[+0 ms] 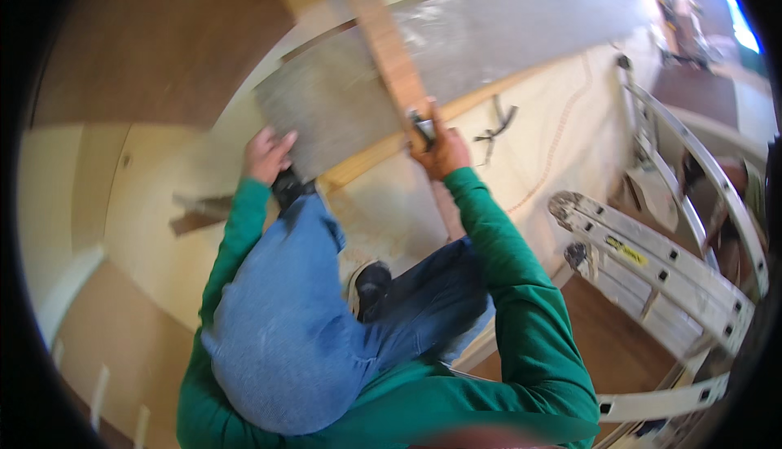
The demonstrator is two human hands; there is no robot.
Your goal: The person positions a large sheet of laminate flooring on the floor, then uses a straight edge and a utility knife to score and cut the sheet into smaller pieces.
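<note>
Near a silver ladder (660,258), my right grip (442,149) holds a dark tool (423,128) at brown wood (391,50); I can't tell if my left grip (267,156) is closed.

Smooth grey board (505,35) (faintly glossy), wooden strip (389,50), metal ladder (661,263), matt denim jeans (281,323)

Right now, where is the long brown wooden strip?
In the head view's upper middle, the strip, held by the right hand, crosses the grey board.

A pale surface (562,115) spreads around you beneath a bluish-white strip of light (735,5) at far upper right; brown flooring (603,335) shows beside the aluminum ladder (684,282) to your right.
</note>
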